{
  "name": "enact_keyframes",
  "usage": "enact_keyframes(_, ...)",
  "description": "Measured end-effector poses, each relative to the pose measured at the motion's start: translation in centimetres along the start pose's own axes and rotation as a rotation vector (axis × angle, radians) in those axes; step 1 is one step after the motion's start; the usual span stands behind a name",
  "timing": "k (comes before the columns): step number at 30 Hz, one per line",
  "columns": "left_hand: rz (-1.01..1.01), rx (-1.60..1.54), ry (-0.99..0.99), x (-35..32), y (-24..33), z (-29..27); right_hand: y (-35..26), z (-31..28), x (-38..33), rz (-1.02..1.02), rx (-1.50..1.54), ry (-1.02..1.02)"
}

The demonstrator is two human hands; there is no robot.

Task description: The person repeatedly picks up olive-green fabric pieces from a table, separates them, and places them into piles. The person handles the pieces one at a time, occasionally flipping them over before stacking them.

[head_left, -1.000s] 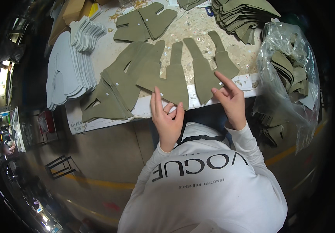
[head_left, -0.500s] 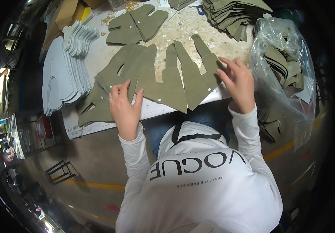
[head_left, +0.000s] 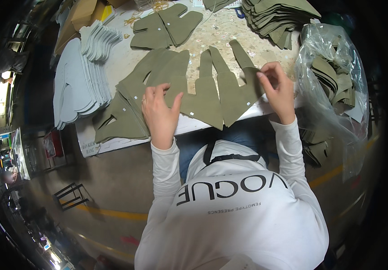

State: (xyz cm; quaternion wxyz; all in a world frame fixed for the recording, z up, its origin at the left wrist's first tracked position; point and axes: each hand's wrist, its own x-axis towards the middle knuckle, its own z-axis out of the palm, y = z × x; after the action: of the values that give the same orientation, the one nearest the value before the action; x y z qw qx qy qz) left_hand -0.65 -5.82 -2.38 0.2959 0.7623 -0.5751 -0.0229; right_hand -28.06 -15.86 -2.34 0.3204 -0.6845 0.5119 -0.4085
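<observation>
Several flat olive-green cut fabric pieces lie fanned along the table's near edge, small white stickers on them. My right hand (head_left: 278, 92) pinches the right edge of the rightmost olive-green fabric piece (head_left: 230, 96) between thumb and fingertips; that edge curls up slightly. Beside it lies another notched olive-green piece (head_left: 205, 105) with a long narrow strip at its top. Over the left side of that piece rests my left hand (head_left: 161, 114), open, thumb and fingers apart. More olive-green pieces (head_left: 131, 99) spread out left of this hand, partly overlapping.
Light grey cut pieces (head_left: 83, 85) stand stacked at the table's left. Farther back lie two olive-green pieces (head_left: 167, 27) and a tall olive-green stack (head_left: 277, 18). A clear plastic bag (head_left: 329, 67) with more pieces hangs at the right edge. A cardboard box (head_left: 79, 20) sits back left.
My left hand has shifted right and away from me, onto the notched piece. The right hand's fingers have closed on the rightmost piece's edge, which now curls. The whole view has shifted slightly.
</observation>
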Motion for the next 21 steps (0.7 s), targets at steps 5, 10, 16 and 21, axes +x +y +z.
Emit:
enact_keyframes(5, -0.031, -0.075, -0.009, 0.4, 0.1, -0.1, -0.9, 0.3, -1.1, -0.105, 0.048, -0.037)
enact_keyframes(10, -0.149, -0.273, 0.016, 0.4, 0.5, -0.6, -1.9, 0.5, -3.0, -0.003, 0.071, -0.103)
enact_keyframes(16, 0.009, -0.538, -0.142, 0.2, 0.2, -1.8, -2.5, 0.6, -3.7, 0.003, 0.183, -0.040)
enact_keyframes(21, -0.247, -0.787, -0.034, -1.0, -2.0, -6.8, -3.0, -2.5, -2.9, -0.075, 0.129, 0.052)
